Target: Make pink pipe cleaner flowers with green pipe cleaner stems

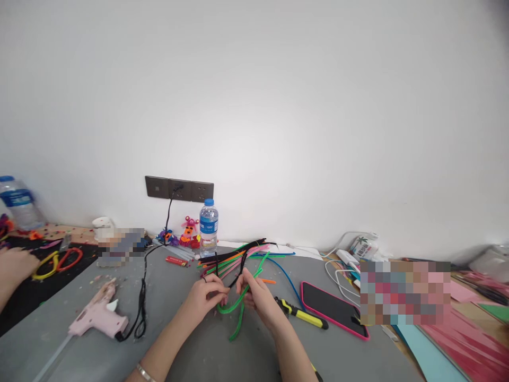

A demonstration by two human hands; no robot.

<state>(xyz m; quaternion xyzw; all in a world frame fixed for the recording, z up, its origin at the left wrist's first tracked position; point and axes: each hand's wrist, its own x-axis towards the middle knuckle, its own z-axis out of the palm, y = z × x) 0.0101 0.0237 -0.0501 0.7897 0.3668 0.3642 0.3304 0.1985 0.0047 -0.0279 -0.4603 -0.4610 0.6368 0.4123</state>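
My left hand [207, 294] is closed in a pinch, and a black pipe cleaner sticks up beside its fingers. Long green pipe cleaners [237, 323] curve between both hands, one bent end hanging below them. My right hand [258, 300] is closed around the green strands, whose tips point up to the right. Another black pipe cleaner [243, 261] rises between the hands. My fingers partly hide where the strands meet. Just behind the hands lies a pile of loose pipe cleaners [226, 258] in black, green, orange and pink.
A pink glue gun [97, 317] lies left with its black cord [142, 302]. A water bottle [209, 228] stands at the back. Right are a yellow utility knife [306, 315] and a phone [336, 309]. Another person's hand [18, 270] is at far left, near scissors [69, 260].
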